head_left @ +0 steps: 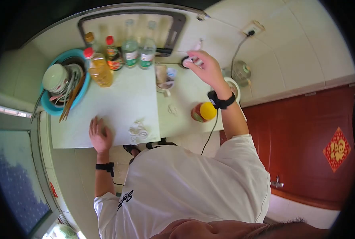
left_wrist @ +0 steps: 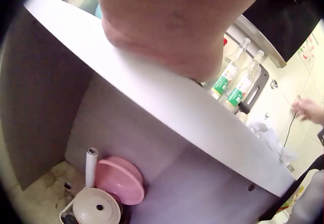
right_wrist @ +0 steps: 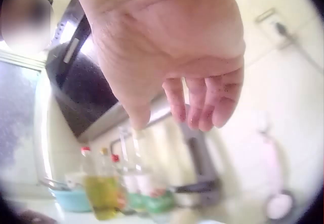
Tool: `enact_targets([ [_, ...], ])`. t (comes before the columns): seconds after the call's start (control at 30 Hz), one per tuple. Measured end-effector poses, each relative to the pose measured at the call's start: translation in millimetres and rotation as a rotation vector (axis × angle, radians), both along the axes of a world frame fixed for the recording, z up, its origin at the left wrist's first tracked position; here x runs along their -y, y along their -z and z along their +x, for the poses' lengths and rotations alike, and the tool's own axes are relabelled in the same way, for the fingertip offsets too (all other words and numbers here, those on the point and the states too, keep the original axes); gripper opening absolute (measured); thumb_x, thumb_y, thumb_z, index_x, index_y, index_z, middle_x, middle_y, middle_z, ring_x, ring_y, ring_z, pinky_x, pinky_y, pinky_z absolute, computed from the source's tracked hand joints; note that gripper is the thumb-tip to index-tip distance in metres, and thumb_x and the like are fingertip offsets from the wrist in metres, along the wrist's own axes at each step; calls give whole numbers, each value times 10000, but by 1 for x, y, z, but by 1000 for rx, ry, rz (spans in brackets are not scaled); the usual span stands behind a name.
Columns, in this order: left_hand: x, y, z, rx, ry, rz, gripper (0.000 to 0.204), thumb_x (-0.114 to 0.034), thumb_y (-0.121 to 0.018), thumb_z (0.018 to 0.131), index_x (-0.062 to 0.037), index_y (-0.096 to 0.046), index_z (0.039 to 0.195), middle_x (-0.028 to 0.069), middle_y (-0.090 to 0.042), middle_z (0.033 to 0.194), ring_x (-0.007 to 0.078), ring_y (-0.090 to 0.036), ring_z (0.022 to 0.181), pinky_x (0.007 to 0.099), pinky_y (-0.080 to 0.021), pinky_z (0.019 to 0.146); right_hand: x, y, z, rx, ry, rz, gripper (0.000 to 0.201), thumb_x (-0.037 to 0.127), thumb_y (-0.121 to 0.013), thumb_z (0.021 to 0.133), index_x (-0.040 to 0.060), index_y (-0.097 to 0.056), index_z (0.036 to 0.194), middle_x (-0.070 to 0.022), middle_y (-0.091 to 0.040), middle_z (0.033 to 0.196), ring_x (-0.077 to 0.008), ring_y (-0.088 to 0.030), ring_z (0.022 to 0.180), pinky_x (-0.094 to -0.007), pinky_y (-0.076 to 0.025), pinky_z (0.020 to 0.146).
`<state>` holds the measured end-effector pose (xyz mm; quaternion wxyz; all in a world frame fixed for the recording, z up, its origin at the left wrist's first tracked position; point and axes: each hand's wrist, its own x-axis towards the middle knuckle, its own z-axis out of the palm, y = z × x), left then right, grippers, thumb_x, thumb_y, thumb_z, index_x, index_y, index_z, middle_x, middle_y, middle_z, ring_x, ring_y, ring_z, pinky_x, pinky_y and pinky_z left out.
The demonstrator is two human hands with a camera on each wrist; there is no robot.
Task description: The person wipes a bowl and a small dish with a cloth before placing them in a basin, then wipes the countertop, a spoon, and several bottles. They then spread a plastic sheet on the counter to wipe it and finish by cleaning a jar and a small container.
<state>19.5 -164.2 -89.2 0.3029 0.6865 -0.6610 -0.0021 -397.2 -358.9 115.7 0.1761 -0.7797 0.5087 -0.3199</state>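
In the head view the left hand (head_left: 101, 136) rests on the white counter (head_left: 117, 107) near its front edge, holding nothing visible. Its fingers are out of sight in the left wrist view, where the wrist and heel of the hand lie over the counter edge. The right hand (head_left: 206, 69) is raised in front of the tiled wall, in line with a pink-handled item hanging there. The right wrist view shows this hand (right_wrist: 172, 57) with loosely bent fingers, nothing between them and the thumb, and the hanging pink item (right_wrist: 276, 178) apart from it.
Several bottles (head_left: 131, 51) line the back of the counter. A blue basin (head_left: 46, 99) of dishes stands at the left. A crumpled cloth (head_left: 138, 131) lies near the front edge, a yellow-lidded jar (head_left: 208, 111) on the lower surface. Below are a pink basin (left_wrist: 124, 181) and a pot (left_wrist: 96, 209).
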Motion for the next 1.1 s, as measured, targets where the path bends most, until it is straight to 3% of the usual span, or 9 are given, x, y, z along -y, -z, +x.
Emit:
enact_targets([
  [0.1,4,6,7,34,10,-2,371,-92,-628,823,-39,-636,1189,178,-554,1362,392,-487,1282,489,-390,1069,-46,68,-101,-278,164,0,592,432,-815,735,100,-658,1198,-140,-653,1148,-294,-628,1050,-397,-520,858],
  [0.17,11,11,13,21,-14,60,388,-85,-653,813,-31,-634,1196,193,-568,1334,395,-510,1247,485,-402,1060,-90,110,-127,-419,253,114,739,461,-844,658,139,-605,1278,-202,-569,1283,-361,-548,1185,-457,-496,926],
  [0.27,26,1,5,43,-14,70,448,-102,-667,824,-34,-593,1261,201,-561,1324,385,-487,1263,477,-392,1070,-132,157,-121,-476,288,228,788,411,-845,629,177,-561,1326,-220,-517,1327,-400,-518,1199,-482,-495,927],
  [0.37,48,-4,-3,54,-15,39,519,-111,-671,830,-27,-532,1323,205,-542,1339,380,-460,1285,469,-377,1083,-134,164,-111,-389,348,347,744,350,-818,637,187,-567,1318,-206,-547,1271,-405,-535,1158,-487,-492,925],
  [0.57,102,-8,-15,-122,-50,35,709,-159,-725,805,-7,-412,1422,223,-501,1381,393,-441,1296,453,-357,1105,-129,148,-120,-324,329,265,667,312,-787,660,168,-590,1280,-205,-558,1216,-396,-549,1104,-480,-495,906],
  [0.7,139,-15,-19,-231,-100,91,902,-252,-798,751,-5,-318,1473,233,-473,1406,402,-429,1312,441,-372,1098,-109,59,-96,-292,120,117,696,264,-799,635,154,-589,1289,-201,-552,1236,-385,-545,1151,-436,-469,964],
  [0.87,171,-21,-27,-298,-190,58,998,-312,-824,723,-17,-250,1485,233,-459,1422,404,-438,1305,447,-384,1087,-76,-25,-9,-288,-168,-117,688,232,-797,614,161,-598,1269,-150,-557,1224,-367,-542,1115,-439,-458,932],
  [1.0,187,-24,-34,-444,-325,56,889,-385,-821,716,-68,-348,1399,236,-545,1329,410,-548,1183,486,-474,959,-40,-20,70,-231,-444,-128,692,240,-789,615,169,-601,1277,-140,-553,1239,-356,-530,1132,-433,-441,945],
  [1.1,194,-21,-37,-531,-432,103,785,-422,-818,703,-96,-426,1299,212,-622,1210,406,-622,1056,508,-519,839,-14,2,119,-245,-525,-133,692,244,-784,621,178,-606,1286,-132,-548,1253,-347,-515,1154,-439,-432,961],
])
